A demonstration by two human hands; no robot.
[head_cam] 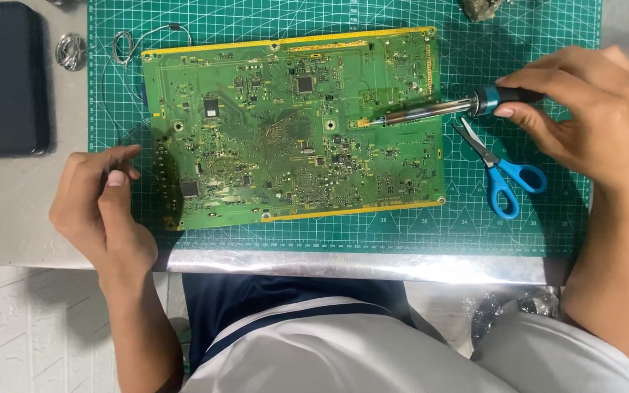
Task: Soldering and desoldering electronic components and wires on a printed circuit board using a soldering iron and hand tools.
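A large green circuit board (293,124) lies flat on a green cutting mat (402,225). My right hand (591,116) grips the dark handle of a soldering iron (431,110), and the iron's metal tip touches the board near its right side. My left hand (100,204) rests at the board's left edge, fingers curled together. It seems to pinch a thin wire, though I cannot make that out clearly. A thin solder wire (129,44) loops off the board's top left corner.
Blue-handled scissors (507,175) lie on the mat just right of the board, under my right hand. A dark flat case (5,76) sits at the far left, with a small wire coil (70,51) beside it. The table's shiny front edge (358,266) runs below the mat.
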